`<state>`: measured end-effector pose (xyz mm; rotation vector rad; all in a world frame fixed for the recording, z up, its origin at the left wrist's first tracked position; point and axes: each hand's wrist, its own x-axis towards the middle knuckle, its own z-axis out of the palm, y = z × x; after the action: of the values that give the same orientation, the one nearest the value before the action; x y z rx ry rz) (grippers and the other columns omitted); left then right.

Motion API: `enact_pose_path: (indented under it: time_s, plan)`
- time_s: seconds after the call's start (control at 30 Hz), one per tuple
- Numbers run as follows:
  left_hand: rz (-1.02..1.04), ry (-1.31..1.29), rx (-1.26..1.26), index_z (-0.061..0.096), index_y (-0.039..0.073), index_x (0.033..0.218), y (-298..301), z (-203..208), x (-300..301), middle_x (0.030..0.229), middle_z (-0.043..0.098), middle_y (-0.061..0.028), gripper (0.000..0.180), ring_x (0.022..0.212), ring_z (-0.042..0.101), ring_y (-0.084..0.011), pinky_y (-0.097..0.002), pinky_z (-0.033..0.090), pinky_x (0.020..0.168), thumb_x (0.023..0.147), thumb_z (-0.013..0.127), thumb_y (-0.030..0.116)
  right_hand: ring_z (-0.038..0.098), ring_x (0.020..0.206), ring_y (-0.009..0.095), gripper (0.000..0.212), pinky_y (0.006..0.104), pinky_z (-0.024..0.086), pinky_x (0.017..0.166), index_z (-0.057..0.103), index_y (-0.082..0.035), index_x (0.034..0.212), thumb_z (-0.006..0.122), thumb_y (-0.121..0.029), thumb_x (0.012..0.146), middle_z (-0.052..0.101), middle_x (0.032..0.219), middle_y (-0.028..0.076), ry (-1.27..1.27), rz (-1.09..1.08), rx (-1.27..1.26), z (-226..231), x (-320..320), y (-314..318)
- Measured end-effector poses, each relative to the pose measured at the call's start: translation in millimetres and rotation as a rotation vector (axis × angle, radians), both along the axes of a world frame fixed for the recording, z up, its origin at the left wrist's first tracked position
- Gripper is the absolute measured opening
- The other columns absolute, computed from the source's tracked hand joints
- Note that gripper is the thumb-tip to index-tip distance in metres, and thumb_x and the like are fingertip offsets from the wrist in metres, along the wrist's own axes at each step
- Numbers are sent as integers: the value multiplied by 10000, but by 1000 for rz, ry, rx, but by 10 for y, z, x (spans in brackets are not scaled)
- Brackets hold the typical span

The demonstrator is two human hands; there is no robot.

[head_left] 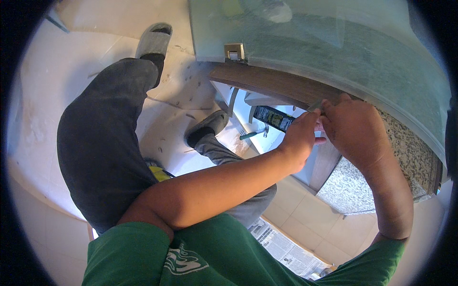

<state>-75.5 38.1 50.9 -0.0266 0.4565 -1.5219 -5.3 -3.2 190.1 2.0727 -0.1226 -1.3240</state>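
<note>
My left hand (300,138) and my right hand (355,128) meet at the brown wooden edge (267,83) of a cabinet. Their fingers are bent close together around a small, flat greyish piece (315,105) at that edge. The right fingers pinch it; what the left fingertips grip is hidden behind the hand. Just left of my left hand, a black cylindrical container (274,118) with a printed label lies inside the open white compartment. Near it rests a hammer (249,135) with a green handle.
A large greenish glass panel (310,38) with a square metal fitting (234,52) spans the far side. Speckled granite (348,188) borders the cabinet at right. My legs in dark trousers (107,138) stretch across the tiled floor at left. Newspaper (286,245) lies nearer.
</note>
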Motion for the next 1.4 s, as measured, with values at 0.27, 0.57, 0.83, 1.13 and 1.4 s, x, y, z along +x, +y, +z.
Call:
enact_pose_path:
  time_s: [0.27, 0.57, 0.83, 1.13, 1.4]
  plan:
    - [-4, -76, 19, 592, 104, 1144, -61, -77, -12, 1154, 661, -52, 328, 1099, 616, -173, -418, 507, 951, 1088, 371, 339, 726, 790, 293, 218, 399, 586, 677, 711, -59, 1071, 609, -211, 952, 689, 912, 148, -35, 38, -19, -45, -78, -16]
    - [-14, -82, 44, 589, 89, 1152, -75, -90, -25, 1179, 653, -67, 304, 1091, 624, -185, -415, 522, 923, 1087, 397, 316, 715, 812, 332, 302, 437, 571, 692, 691, -71, 1182, 628, -258, 954, 668, 926, 162, -71, -68, -19, -22, -87, -4]
    - [-1, -73, 50, 582, 87, 1170, 81, 72, -33, 1182, 646, -72, 320, 1105, 615, -184, -403, 516, 934, 1066, 426, 347, 695, 844, 323, 349, 439, 553, 741, 697, -90, 1234, 639, -291, 955, 647, 902, 140, -31, -133, -43, 45, -35, 76]
    - [-8, -50, 63, 588, 105, 1107, -17, -81, -40, 1123, 662, -64, 308, 1074, 627, -189, -416, 511, 932, 1071, 413, 355, 701, 809, 327, 350, 445, 554, 717, 699, -86, 1233, 633, -299, 963, 650, 892, 147, -52, -58, -24, -78, -85, -16]
    - [11, -72, 35, 603, 111, 1121, 35, -40, -29, 1113, 660, -54, 314, 1074, 624, -181, -413, 511, 934, 1080, 406, 352, 696, 795, 331, 349, 451, 551, 704, 701, -81, 1216, 646, -300, 950, 648, 886, 154, -31, -83, 19, -29, -34, -36]
